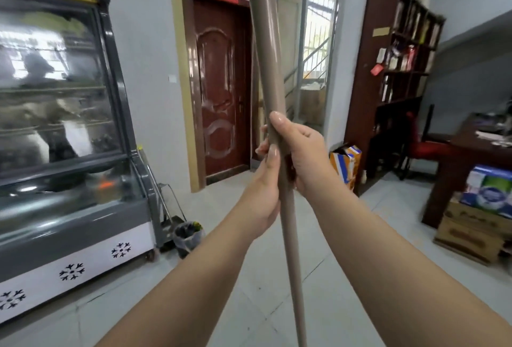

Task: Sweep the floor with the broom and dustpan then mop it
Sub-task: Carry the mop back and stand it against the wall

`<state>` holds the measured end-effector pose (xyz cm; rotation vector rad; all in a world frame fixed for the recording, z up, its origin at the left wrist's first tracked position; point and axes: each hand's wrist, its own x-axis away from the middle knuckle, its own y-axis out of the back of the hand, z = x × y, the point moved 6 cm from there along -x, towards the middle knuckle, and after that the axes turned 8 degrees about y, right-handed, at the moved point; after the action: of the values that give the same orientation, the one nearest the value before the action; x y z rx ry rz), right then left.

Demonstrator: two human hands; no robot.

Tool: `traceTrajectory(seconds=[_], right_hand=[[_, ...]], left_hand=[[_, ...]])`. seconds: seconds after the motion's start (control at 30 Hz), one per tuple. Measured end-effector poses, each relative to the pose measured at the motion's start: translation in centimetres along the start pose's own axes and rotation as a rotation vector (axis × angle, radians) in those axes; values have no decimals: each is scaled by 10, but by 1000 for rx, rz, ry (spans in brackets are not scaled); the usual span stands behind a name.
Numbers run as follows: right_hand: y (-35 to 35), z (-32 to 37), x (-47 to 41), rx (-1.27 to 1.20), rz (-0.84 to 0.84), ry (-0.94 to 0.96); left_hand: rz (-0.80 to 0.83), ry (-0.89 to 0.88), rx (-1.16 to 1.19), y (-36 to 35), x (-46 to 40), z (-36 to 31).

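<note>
A long beige handle [267, 50] runs nearly upright through the middle of the view, from the top edge down past the bottom edge. Its head is out of view, so I cannot tell whether it is the broom or the mop. My left hand [264, 188] grips the handle from the left, thumb along the shaft. My right hand [302, 152] grips it from the right, slightly higher, thumb pointing up the shaft. A dustpan [173, 220] with a thin metal handle leans by the display fridge at the left.
A glass display fridge [63, 130] fills the left side. A small bin [188, 236] with a bag stands by its corner. A brown door [221, 92] is ahead. At right stand a bookshelf [401, 64], a dark table [471, 152] and cardboard boxes [476, 224]. Light floor tiles [249, 291] lie below.
</note>
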<state>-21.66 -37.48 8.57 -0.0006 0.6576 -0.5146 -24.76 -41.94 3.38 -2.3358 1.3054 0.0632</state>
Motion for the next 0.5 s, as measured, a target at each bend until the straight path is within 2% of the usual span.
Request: traceTrajectory(seconds=[0.3, 0.5], right_hand=[[113, -50, -189, 97, -93, 51], [189, -90, -287, 248, -36, 18]], left_hand=[[106, -27, 282, -23, -239, 27], [64, -86, 211, -21, -368, 58]])
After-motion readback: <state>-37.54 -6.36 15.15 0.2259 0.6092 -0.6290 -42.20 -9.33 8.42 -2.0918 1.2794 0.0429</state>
